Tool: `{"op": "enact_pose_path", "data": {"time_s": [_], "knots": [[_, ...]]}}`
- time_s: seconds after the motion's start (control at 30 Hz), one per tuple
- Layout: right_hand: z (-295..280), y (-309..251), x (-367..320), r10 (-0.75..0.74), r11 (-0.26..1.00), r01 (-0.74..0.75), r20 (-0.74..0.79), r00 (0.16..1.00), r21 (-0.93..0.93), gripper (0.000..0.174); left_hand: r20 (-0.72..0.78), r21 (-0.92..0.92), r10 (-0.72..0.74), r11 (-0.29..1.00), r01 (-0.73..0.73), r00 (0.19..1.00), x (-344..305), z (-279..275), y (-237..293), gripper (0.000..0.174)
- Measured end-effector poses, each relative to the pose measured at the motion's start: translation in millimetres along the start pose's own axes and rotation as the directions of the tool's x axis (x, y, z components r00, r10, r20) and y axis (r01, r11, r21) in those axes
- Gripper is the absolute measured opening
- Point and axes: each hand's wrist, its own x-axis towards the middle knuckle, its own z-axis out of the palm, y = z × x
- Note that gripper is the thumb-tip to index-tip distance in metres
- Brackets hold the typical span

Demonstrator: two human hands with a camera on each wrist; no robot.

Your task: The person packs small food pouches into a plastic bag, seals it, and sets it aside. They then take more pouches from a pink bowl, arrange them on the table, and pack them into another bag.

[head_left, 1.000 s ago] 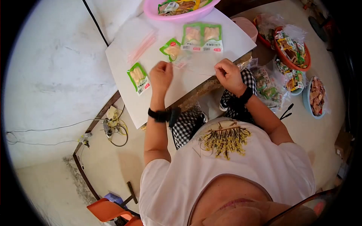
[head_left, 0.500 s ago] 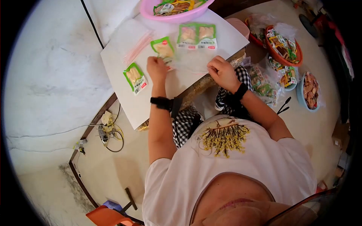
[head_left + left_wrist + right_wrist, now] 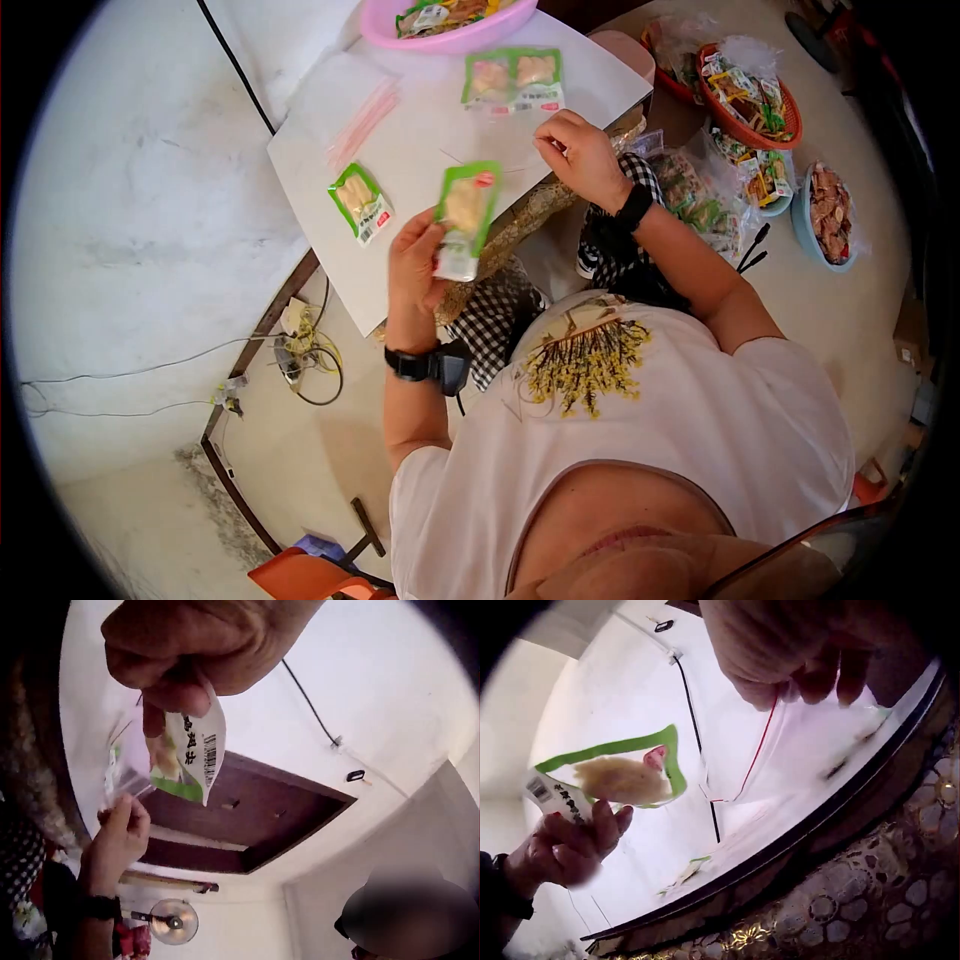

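My left hand (image 3: 412, 265) grips a green-bordered food packet (image 3: 464, 212) by its white printed end, raised over the table's near edge. Pale pieces show through its window, clearly seen in the right wrist view. My right hand (image 3: 580, 155) pinches the edge of a clear zip bag (image 3: 802, 754) with a red strip, best seen in the right wrist view. In the head view that bag blends into the white tabletop (image 3: 420, 150). A single similar packet (image 3: 360, 203) lies left of my left hand, and a pair of packets (image 3: 512, 78) lies beyond my right hand.
Clear bags with red strips (image 3: 365, 122) lie on the table's left side. A pink basin (image 3: 455, 42) of packets stands at the back. Right of the table on the floor are a red basket (image 3: 790, 135), a blue basin (image 3: 803, 225) and bagged packets (image 3: 690, 195).
My left hand has picked up the packet that lay in the table's middle and brought it toward my body. The right hand has stayed at the bag's edge near the table's front.
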Motion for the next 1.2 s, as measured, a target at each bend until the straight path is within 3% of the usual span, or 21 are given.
{"op": "enact_pose_path", "data": {"time_s": [0.13,0.37,0.47,0.57,0.67,0.77,0.87,0.97,1.07,1.17,1.2], "knots": [[-2,1,2,-0.035,0.999,0.035,-0.034,0.999,0.002,0.005,0.118,0.115,-0.136,0.986,0.122,0.984,23,32,6,0.031],[-8,-4,2,-0.054,0.998,0.054,-0.014,0.998,-0.020,0.007,0.049,0.024,0.043,0.999,-0.044,0.998,65,83,6,0.036],[-8,-3,1,-0.048,0.999,0.048,-0.008,0.999,0.007,0.007,0.052,0.028,0.037,0.999,-0.038,0.998,93,89,-2,0.040],[-5,1,-3,-0.035,0.999,0.034,0.014,0.999,0.042,0.008,-0.098,-0.010,0.093,0.995,-0.095,0.991,116,95,-12,0.045],[0,2,-6,-0.035,0.997,0.031,0.057,0.998,0.065,0.010,-0.186,-0.170,0.155,0.967,-0.187,0.970,127,94,-26,0.050],[4,2,-10,-0.040,0.996,0.034,0.077,0.996,0.077,0.010,-0.153,-0.296,0.207,0.923,-0.244,0.966,119,99,-34,0.048],[4,4,-11,-0.034,0.996,0.025,0.094,0.995,0.089,0.009,-0.072,-0.360,0.138,0.920,-0.155,0.988,92,106,-32,0.049],[6,5,-11,-0.042,0.996,0.034,0.101,0.994,0.079,0.008,0.100,-0.242,0.049,0.970,-0.023,0.994,100,89,-52,0.039],[4,6,-11,-0.045,0.995,0.035,0.109,0.993,0.092,0.007,0.214,-0.061,0.122,0.992,-0.112,0.969,117,85,-50,0.042],[3,4,-9,-0.043,0.994,0.033,0.103,0.994,0.101,0.006,-0.066,0.103,0.184,0.979,-0.177,0.981,121,100,-43,0.045],[2,4,-8,-0.042,0.995,0.032,0.104,0.994,0.097,0.006,-0.055,0.134,0.230,0.966,-0.221,0.972,127,100,-43,0.044]]}}
